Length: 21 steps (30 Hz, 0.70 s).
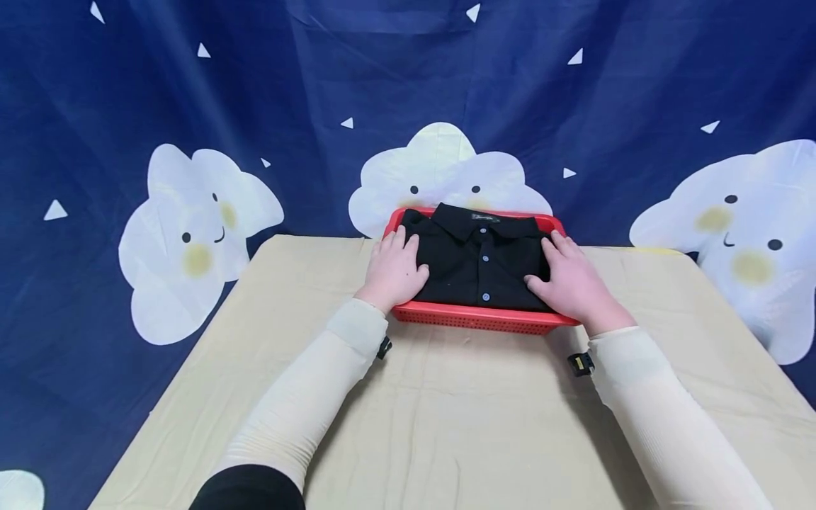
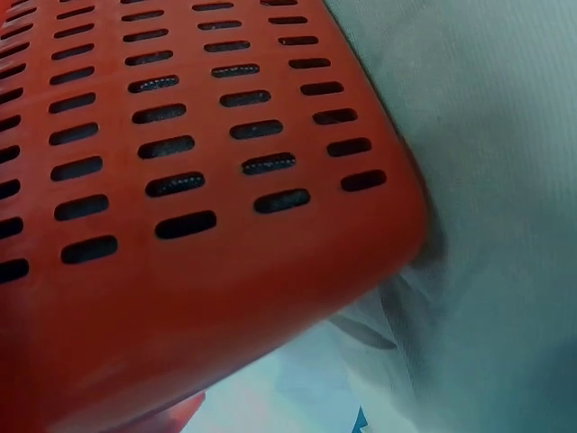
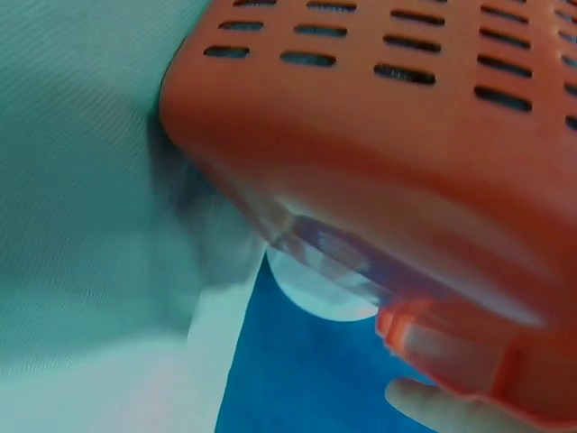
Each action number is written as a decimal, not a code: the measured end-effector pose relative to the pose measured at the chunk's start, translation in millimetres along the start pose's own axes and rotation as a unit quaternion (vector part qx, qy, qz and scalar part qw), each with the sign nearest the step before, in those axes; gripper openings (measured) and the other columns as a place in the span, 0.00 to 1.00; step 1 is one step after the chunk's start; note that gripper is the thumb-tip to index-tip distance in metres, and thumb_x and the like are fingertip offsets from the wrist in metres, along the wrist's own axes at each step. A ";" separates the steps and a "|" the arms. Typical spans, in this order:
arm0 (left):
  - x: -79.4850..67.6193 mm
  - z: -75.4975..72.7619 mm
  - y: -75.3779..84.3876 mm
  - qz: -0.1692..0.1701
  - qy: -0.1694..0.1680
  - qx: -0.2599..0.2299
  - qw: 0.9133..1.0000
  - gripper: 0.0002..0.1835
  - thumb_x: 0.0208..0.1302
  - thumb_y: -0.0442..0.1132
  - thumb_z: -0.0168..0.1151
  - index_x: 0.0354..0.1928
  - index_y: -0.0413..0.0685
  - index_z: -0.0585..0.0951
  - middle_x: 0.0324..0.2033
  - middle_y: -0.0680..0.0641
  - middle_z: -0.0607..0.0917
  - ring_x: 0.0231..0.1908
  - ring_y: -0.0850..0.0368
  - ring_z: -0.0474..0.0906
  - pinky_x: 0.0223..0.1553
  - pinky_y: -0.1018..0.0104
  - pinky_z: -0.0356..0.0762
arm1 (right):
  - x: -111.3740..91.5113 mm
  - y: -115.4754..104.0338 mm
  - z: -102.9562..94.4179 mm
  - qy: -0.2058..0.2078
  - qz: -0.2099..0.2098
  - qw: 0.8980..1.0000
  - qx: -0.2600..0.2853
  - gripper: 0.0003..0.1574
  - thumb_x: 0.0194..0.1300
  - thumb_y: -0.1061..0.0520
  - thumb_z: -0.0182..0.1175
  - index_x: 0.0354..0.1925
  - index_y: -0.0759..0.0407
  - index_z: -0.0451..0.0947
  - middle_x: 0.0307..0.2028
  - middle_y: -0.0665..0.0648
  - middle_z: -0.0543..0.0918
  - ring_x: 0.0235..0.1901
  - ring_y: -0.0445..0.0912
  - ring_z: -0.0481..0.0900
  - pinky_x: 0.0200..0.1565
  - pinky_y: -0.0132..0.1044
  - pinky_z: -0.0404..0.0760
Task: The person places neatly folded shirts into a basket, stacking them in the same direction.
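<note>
A black button-up shirt (image 1: 454, 263), folded with its collar at the far side, lies in a red perforated plastic basket (image 1: 474, 316). My left hand (image 1: 394, 269) rests over the basket's left end, its fingers pointing away and its thumb on the shirt. At the right end, my right hand (image 1: 570, 280) lies across the rim with fairly straight fingers, the thumb touching the shirt. Close up in the left wrist view is the slotted basket wall (image 2: 194, 280). The right wrist view shows the basket corner (image 3: 361, 135) and a fingertip (image 3: 433, 404) beside its rim.
The basket stands near the far edge of a table with a beige cloth (image 1: 472, 404). Behind it hangs a dark blue curtain (image 1: 408, 71) printed with white clouds and small triangles.
</note>
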<state>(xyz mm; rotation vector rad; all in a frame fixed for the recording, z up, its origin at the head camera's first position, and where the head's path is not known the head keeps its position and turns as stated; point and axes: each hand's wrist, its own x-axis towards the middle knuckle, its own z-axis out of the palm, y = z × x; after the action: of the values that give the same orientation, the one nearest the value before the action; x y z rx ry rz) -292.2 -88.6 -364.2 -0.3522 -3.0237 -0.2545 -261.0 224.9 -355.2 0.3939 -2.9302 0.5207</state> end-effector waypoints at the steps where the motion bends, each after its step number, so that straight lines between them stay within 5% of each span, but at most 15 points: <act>1: 0.6 0.0 0.9 -0.006 -0.005 0.002 1.000 0.38 0.71 0.56 0.53 0.78 0.46 0.60 0.78 0.40 0.53 0.76 0.41 0.47 0.74 0.41 0.43 | 0.4 1.3 -0.3 -0.011 0.002 1.000 -0.005 0.51 0.67 0.48 0.60 0.73 0.78 0.53 0.75 0.76 0.50 0.74 0.72 0.46 0.73 0.61 0.48; 12: 8.4 4.6 4.6 -0.029 -0.060 0.040 0.997 0.41 0.70 0.61 0.52 0.77 0.45 0.62 0.77 0.36 0.55 0.77 0.38 0.39 0.73 0.37 0.40 | 7.2 8.0 3.2 -0.050 0.039 0.998 0.007 0.47 0.72 0.51 0.52 0.74 0.78 0.49 0.76 0.77 0.47 0.76 0.69 0.41 0.74 0.59 0.42; 21: 8.7 4.1 -2.5 -0.045 -0.048 0.032 0.997 0.39 0.70 0.60 0.52 0.76 0.45 0.64 0.75 0.36 0.60 0.77 0.38 0.38 0.72 0.36 0.41 | 17.9 2.8 6.0 -0.050 0.065 0.997 0.010 0.45 0.71 0.52 0.49 0.74 0.79 0.50 0.77 0.75 0.45 0.76 0.68 0.38 0.74 0.59 0.42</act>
<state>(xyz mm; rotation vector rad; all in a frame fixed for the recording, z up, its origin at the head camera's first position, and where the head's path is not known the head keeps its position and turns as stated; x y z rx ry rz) -301.5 -88.3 -367.7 -0.2285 -3.1392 -0.1491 -279.5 221.2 -358.4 0.2398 -3.0639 0.5641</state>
